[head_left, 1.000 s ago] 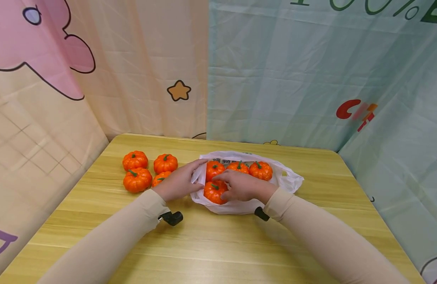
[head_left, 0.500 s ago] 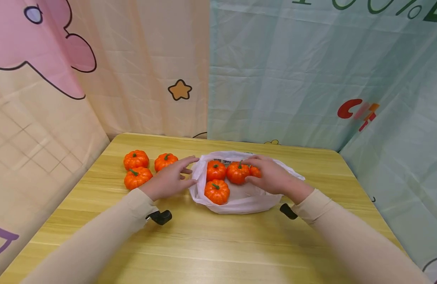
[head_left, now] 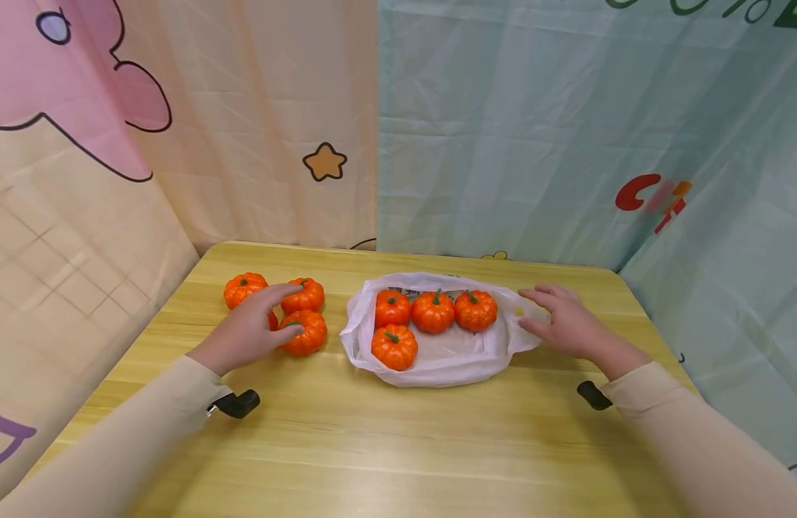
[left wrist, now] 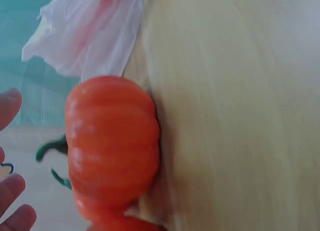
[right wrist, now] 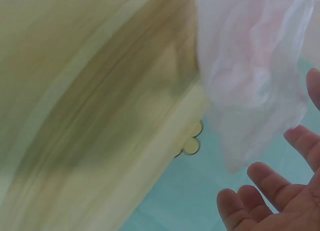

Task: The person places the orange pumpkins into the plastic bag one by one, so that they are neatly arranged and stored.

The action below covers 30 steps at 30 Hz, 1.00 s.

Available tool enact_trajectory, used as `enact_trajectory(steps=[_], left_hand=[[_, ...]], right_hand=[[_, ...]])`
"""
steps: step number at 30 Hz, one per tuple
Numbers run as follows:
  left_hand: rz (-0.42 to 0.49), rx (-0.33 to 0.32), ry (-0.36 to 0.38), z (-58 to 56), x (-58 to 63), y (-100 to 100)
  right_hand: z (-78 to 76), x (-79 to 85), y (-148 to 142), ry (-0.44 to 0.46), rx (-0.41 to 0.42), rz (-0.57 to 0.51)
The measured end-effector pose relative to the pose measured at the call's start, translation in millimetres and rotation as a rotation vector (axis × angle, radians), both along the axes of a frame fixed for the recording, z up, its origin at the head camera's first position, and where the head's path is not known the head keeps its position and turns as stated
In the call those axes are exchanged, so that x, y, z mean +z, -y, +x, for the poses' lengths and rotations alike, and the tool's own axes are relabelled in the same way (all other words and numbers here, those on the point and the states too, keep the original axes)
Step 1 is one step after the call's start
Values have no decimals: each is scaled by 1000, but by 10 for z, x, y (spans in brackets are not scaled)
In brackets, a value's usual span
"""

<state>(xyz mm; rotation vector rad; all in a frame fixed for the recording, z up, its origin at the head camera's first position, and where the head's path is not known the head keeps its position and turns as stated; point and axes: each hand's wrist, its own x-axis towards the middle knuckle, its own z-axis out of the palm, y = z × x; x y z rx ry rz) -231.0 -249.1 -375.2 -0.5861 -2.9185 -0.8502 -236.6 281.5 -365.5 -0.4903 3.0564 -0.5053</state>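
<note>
A white plastic bag (head_left: 450, 375) lies spread on the table with several small orange pumpkins (head_left: 434, 311) with green stems inside it. To its left, more pumpkins (head_left: 304, 333) are grouped on the wood. My left hand (head_left: 246, 327) hovers over that group, fingers and thumb apart, partly hiding one pumpkin behind it. In the left wrist view, its fingertips stand clear of the near pumpkin (left wrist: 112, 141). At the bag's right end is my right hand (head_left: 570, 324), fingers spread around the handle side. Whether its fingertips touch the plastic (right wrist: 255, 66) I cannot tell.
The light wooden table (head_left: 398, 446) ends at a back edge against hanging printed curtains (head_left: 489, 144). Another curtain stands along the left side. Black wrist devices (head_left: 238, 404) sit below both hands.
My left hand has left the bag's left rim and moved left over the loose pumpkins. My right hand has moved right, away from the pumpkins in the bag, to the bag's right end.
</note>
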Motion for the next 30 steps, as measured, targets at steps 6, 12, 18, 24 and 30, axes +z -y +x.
enact_trajectory(steps=[6,12,18,24,30], left_hand=[[3,33,15,48,-61,268],[-5,78,-15,108,-154,471],[-21,91,-42,127,-206,572],[-49,93,-49,150,-201,589],[-97,66,-79,153,-206,566]], right_hand=[[56,-63,-167,60,-21,-37],[95,-133,-227,133,12,-95],[110,-176,-221,155,43,-131],[136,-174,-191,199,15,-128],[176,-154,-168,228,-9,-133]])
